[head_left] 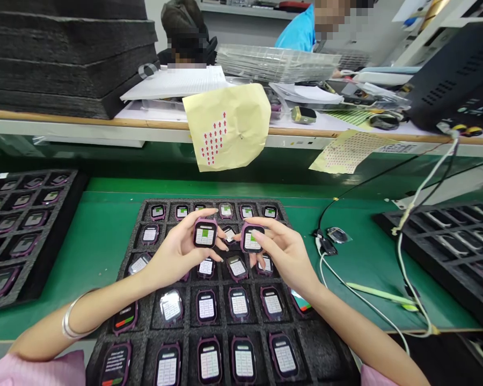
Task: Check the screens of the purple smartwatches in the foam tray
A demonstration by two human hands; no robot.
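Note:
My left hand [185, 244] is closed on a purple-framed smartwatch [205, 234], its lit screen showing white cells and a green block. Just to the right, my right hand [282, 246] grips a similar smartwatch [247, 240], with a fingertip over part of the screen. Both watches are raised above a black foam tray [187, 292] whose square pockets hold many more such watches without straps. Most of their screens show white grids. Two at the tray's left, including one smartwatch [116, 363], show dark screens with red and green at the bottom.
A second foam tray [70, 214] of watches lies at left, and another tray [434, 244] at right. White and black cables [360, 292] run over the green mat. Stacked black foam [64, 59], papers and yellow sticker sheets [229, 126] occupy the shelf. Two people are behind it.

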